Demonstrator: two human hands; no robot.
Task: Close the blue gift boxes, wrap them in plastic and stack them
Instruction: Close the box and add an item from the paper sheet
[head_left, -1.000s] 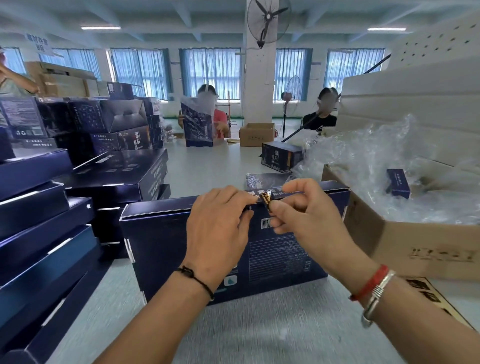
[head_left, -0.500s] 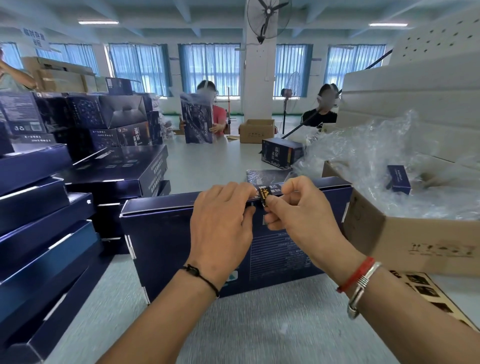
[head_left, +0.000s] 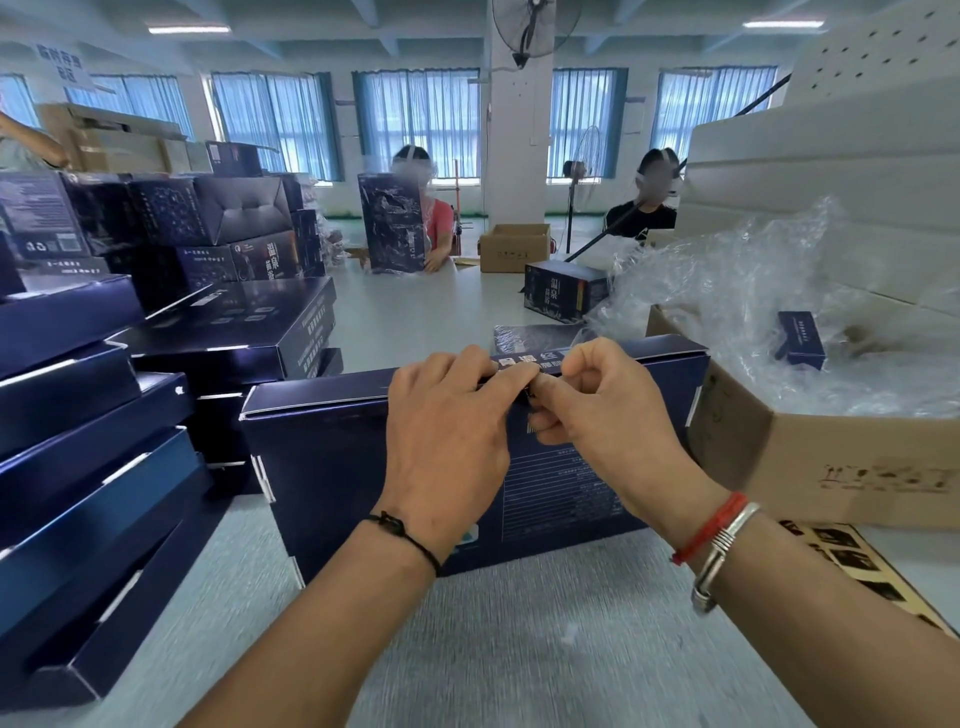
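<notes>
Right hand (head_left: 597, 415) fingers (head_left: 550, 387) pinched on a small label strip at the top edge of the blue gift box (head_left: 332, 467); left hand (head_left: 447, 431) fingers straight, pressing that edge. Box upright on the desk (head_left: 519, 649), center; cardboard carton (head_left: 831, 457) at 3 o'clock.

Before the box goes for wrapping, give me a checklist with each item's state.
1. Box upright on the table: ok.
2. Left hand steadies the top edge: ok.
3. Right hand pinches at the lid seam: ok.
4. Lid fully closed: cannot tell, the hands cover the middle.
5. Plastic close by in the carton: ok.
6. Stack on the left to add to: ok.
</notes>
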